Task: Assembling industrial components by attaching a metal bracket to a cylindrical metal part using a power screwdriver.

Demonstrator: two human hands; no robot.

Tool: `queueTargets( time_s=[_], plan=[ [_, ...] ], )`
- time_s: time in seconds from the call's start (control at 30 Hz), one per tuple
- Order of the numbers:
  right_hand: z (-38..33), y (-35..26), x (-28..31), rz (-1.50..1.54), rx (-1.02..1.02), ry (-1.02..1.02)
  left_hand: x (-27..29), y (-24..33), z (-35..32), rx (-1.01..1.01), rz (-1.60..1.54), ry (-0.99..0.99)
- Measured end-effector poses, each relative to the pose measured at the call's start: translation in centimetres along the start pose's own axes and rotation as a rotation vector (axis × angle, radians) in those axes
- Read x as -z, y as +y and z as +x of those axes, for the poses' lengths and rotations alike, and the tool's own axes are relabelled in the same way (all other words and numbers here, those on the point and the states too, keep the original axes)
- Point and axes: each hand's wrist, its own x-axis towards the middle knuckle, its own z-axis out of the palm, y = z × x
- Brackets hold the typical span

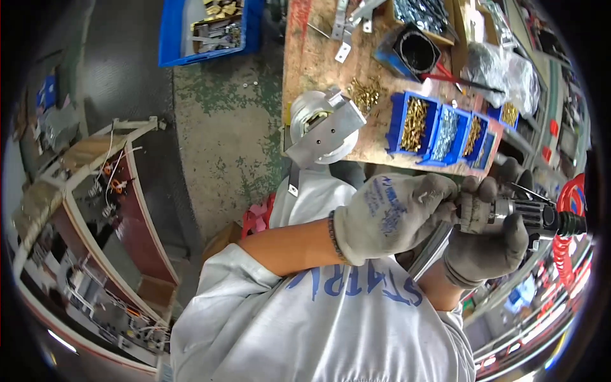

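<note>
Both hands wear grey work gloves and meet at the right, in front of my body. My right hand (487, 251) is closed around a pneumatic screwdriver (534, 215) lying sideways, its rear end to the right with a red coiled air hose (562, 254) beside it. My left hand (394, 213) is closed, fingertips pinched together by the tool's front end; what they hold is hidden. Left of the hands, at the bench edge, sits a round silver metal part (312, 108) with a flat drilled bracket (328, 132) across it.
Blue bins (396, 124) of gold and silver screws line the wooden bench's (372, 153) near edge. Loose brass screws (364, 94), metal strips (343, 52) and a black container (415, 51) lie beyond. A blue crate (175, 35) stands far left; a framed rack (137, 216) is left.
</note>
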Motion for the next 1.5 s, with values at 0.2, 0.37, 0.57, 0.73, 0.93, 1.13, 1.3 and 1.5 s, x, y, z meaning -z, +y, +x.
queueTargets(
  time_s=[0.2, 0.37, 0.57, 0.73, 0.93, 1.13, 1.3, 1.5],
  plan=[
    [0.6, -3.8, 1.0, 0.221, 0.305, 0.096, 9.6, 0.2, -3.5, 0.278, -0.038, -0.021],
    [-2.4, -4.9, 0.5, 0.309, 0.258, -0.141, 8.4, 0.9, -5.6, 0.542, -0.467, 0.127],
    [-3.3, -4.0, -1.0, 0.320, 0.021, -0.166, 9.7, 0.0, -6.1, 0.301, -0.068, -0.094],
    [-4.2, -3.0, -1.4, 0.300, 0.035, -0.104, 9.7, 0.3, -6.4, 0.217, -0.019, -0.097],
    [-5.0, -2.9, -2.9, 0.140, 0.034, -0.019, 10.2, 0.8, -6.9, 0.215, -0.015, -0.047],
    [-3.4, -2.1, -3.8, 0.165, -0.019, -0.346, 10.8, 0.7, -6.6, 0.199, -0.019, -0.122],
    [-2.7, -1.3, -3.7, 0.156, -0.074, -0.588, 9.7, 0.5, -6.3, 0.471, -0.215, -0.058],
    [-0.6, 2.3, -5.4, -0.116, -0.002, -0.619, 10.5, -4.2, -4.3, -0.003, 0.653, -0.046]
  ],
)
